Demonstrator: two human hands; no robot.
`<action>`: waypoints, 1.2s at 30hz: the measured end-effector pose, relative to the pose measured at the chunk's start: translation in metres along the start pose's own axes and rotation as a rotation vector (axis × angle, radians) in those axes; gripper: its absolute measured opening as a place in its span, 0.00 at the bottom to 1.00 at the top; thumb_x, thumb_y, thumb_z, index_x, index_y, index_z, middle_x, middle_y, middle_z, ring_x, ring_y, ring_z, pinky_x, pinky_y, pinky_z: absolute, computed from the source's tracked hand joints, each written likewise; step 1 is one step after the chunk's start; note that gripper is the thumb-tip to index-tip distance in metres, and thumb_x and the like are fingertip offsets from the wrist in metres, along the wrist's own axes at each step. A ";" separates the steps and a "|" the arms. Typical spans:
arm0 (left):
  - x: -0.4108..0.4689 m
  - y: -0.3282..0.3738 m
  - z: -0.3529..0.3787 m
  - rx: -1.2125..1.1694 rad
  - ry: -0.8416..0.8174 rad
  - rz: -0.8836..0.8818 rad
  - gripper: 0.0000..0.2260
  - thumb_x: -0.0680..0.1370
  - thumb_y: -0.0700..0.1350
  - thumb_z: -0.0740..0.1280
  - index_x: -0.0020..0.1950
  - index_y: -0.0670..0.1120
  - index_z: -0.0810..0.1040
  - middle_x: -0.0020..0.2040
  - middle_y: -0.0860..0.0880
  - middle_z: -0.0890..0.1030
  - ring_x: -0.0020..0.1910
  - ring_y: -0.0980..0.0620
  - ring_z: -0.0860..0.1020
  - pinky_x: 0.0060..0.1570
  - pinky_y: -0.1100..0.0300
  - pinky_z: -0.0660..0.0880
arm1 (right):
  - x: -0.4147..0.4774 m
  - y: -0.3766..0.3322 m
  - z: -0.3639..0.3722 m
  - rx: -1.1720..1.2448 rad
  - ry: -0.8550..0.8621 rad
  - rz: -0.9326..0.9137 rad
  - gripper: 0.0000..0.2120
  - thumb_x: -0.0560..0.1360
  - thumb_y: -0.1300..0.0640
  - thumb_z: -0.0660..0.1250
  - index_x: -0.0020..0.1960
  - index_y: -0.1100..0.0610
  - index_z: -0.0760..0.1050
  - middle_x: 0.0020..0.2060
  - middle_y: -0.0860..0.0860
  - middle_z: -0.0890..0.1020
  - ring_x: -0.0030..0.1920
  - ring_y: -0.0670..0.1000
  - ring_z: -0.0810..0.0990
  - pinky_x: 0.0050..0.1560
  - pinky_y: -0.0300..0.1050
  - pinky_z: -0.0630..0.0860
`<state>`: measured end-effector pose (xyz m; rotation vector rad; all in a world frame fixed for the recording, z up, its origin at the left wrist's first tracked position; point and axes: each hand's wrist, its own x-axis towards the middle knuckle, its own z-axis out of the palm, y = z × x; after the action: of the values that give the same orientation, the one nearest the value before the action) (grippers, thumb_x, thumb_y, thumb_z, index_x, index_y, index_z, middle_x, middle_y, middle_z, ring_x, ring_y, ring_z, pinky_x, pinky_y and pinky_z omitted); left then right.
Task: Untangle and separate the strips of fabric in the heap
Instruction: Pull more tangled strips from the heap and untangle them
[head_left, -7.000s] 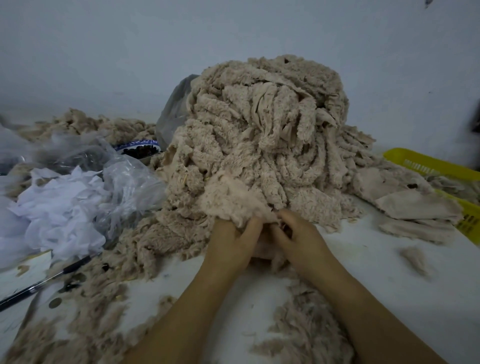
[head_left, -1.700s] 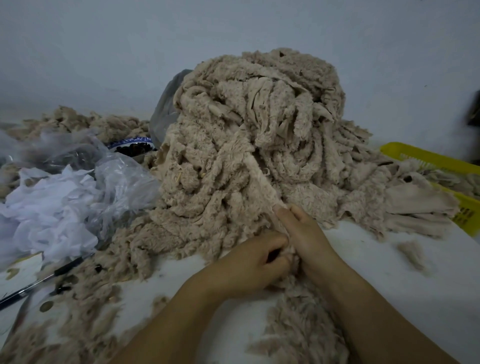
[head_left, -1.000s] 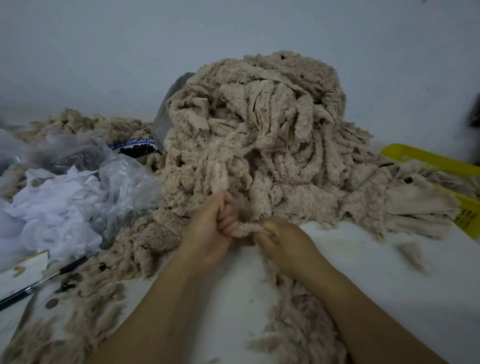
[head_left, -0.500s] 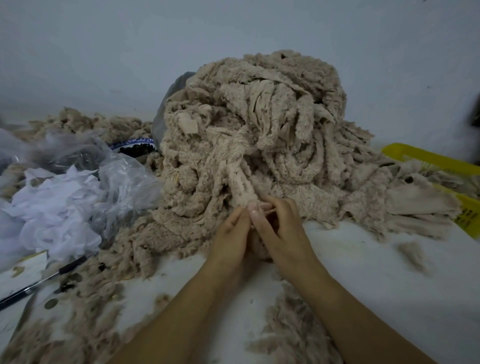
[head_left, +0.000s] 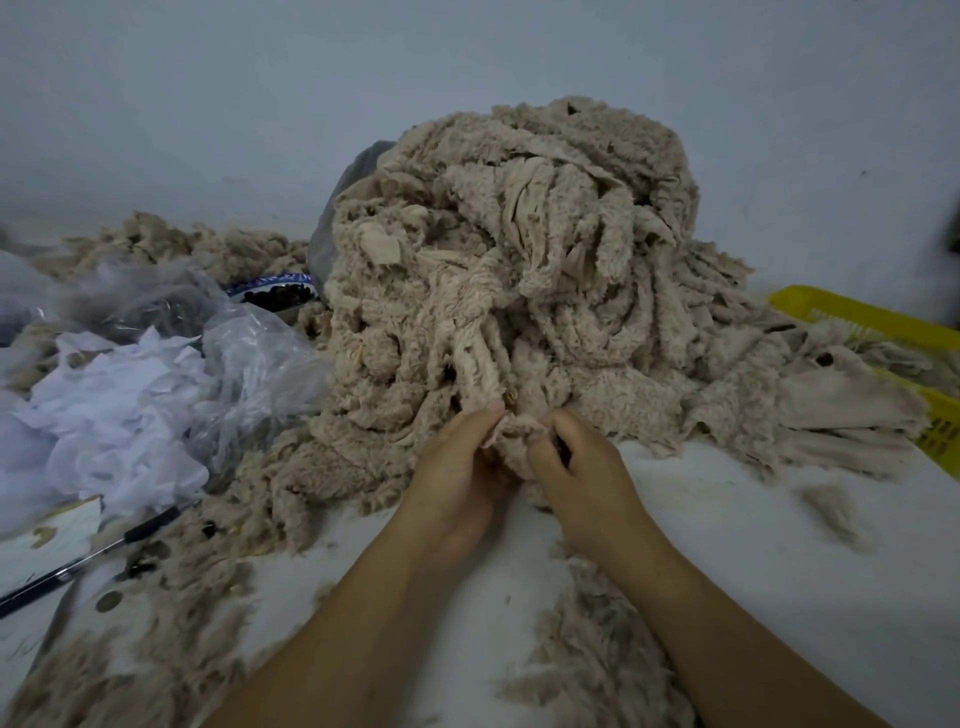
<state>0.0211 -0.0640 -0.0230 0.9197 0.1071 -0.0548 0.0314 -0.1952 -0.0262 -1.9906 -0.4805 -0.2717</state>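
White tabletop (head_left: 753, 571) under me, pale wall (head_left: 208, 104) behind. I see the heap (head_left: 519, 260) of beige fleecy strips piled high at the centre, reaching right down to my hands. My left hand (head_left: 457, 473) pinches a strip (head_left: 511, 434) at the heap's near foot. My right hand (head_left: 582, 467) curls round that same strip just beside it, so both are clamped on it, nearly touching. White cloth scraps (head_left: 104, 415) and a clear plastic bag (head_left: 249, 358) lie to the left, with a pen (head_left: 93, 551) in front of them. A yellow basket (head_left: 857, 317) sits far right, partly under spilled strips.
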 end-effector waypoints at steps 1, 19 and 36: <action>0.000 0.000 0.001 0.014 -0.001 0.007 0.15 0.78 0.47 0.69 0.58 0.37 0.78 0.53 0.36 0.77 0.52 0.41 0.77 0.57 0.46 0.75 | 0.000 -0.001 0.000 0.037 0.008 0.023 0.15 0.80 0.58 0.60 0.36 0.57 0.62 0.30 0.46 0.65 0.30 0.43 0.63 0.31 0.37 0.61; 0.002 0.013 -0.003 -0.019 0.065 -0.064 0.07 0.74 0.45 0.70 0.44 0.43 0.75 0.29 0.49 0.72 0.21 0.58 0.66 0.20 0.67 0.63 | 0.010 0.015 -0.017 0.195 0.298 0.305 0.18 0.83 0.44 0.53 0.39 0.47 0.72 0.37 0.47 0.78 0.40 0.46 0.77 0.40 0.44 0.71; -0.001 0.013 -0.004 0.083 0.000 0.051 0.21 0.77 0.53 0.64 0.58 0.38 0.80 0.50 0.39 0.82 0.51 0.42 0.77 0.57 0.49 0.74 | 0.002 0.003 -0.015 0.083 0.255 -0.006 0.14 0.79 0.37 0.59 0.56 0.45 0.73 0.53 0.41 0.71 0.46 0.40 0.75 0.43 0.32 0.72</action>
<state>0.0215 -0.0534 -0.0150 1.0053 0.0816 -0.0121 0.0342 -0.2092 -0.0210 -1.8421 -0.3296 -0.4945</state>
